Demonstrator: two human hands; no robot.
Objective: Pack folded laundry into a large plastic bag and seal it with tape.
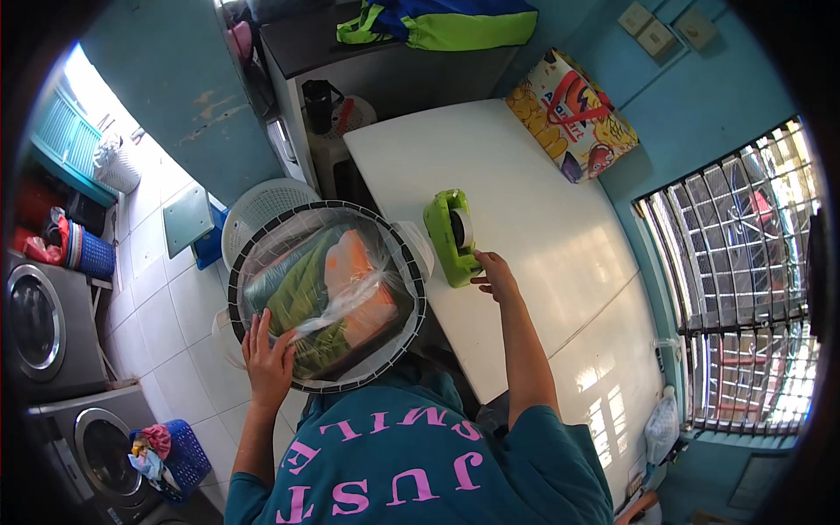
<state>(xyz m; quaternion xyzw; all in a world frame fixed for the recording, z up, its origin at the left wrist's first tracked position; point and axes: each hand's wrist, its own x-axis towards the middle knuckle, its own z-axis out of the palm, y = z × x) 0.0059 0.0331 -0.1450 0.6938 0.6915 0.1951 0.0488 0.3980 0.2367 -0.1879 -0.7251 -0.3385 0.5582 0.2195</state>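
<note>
A clear plastic bag [308, 285] of folded cloths, in green, teal and orange-white, fills a round laundry basket [420, 308] with a dark laced rim in front of me. My left hand [268, 361] reaches over the near left rim. Its fingers grip the bag's plastic where a twisted fold runs to them. My right hand [497, 277] is at the near end of a lime green tape dispenser [441, 236] on the white table [525, 348]. Its fingertips touch the cutter end; whether they pinch any tape is too small to tell. A tape roll [462, 228] sits in the dispenser.
A pale plastic basket [262, 203] stands behind the round one. A printed shopping bag [571, 118] leans at the table's far corner by the wall. Left are a small stool [190, 223], front-loading washers [56, 328] and a blue basket of clothes [177, 462]. A barred window [741, 282] is right.
</note>
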